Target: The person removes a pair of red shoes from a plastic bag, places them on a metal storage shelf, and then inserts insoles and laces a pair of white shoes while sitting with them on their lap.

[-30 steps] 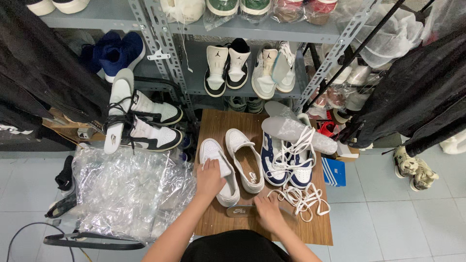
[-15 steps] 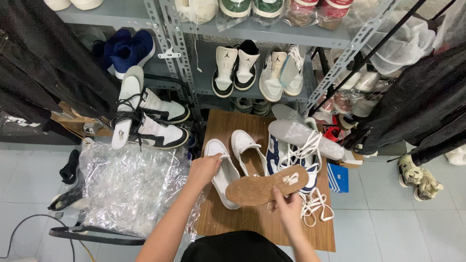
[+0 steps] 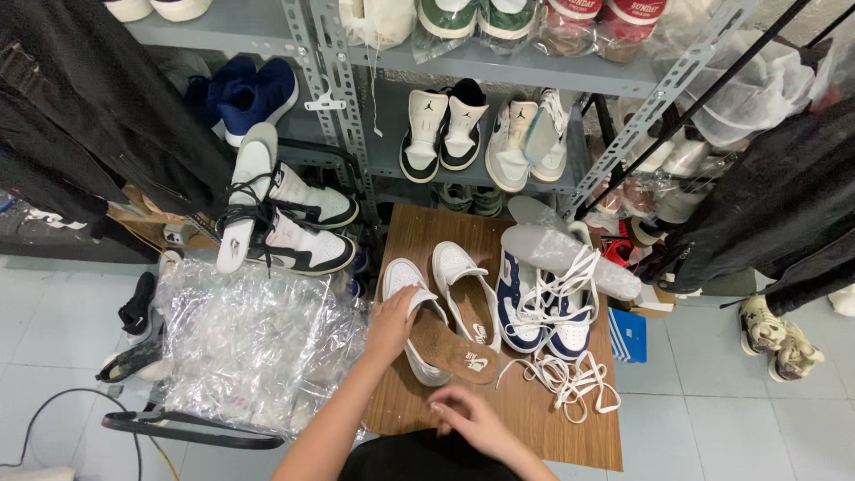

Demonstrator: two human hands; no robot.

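My left hand (image 3: 393,324) rests on the left side of a white low shoe (image 3: 405,283) on a small wooden table (image 3: 534,419), gripping its upper. A brown insole (image 3: 450,346) lies in that shoe, its heel end sticking out over the back. My right hand (image 3: 463,416) hovers just below the insole, fingers loosely curled and holding nothing. A second white shoe (image 3: 465,292) with a brown insole lies beside the first.
A navy and white pair (image 3: 539,313) with loose white laces (image 3: 565,379) and grey insoles (image 3: 565,254) fills the table's right. Clear plastic wrap (image 3: 249,347) lies on the floor to the left. A metal rack (image 3: 343,116) of shoes stands behind; dark garments hang at both sides.
The brown insole, held above the table by my right hand, now lies in the left white shoe. My right hand has let go and drawn back toward me.
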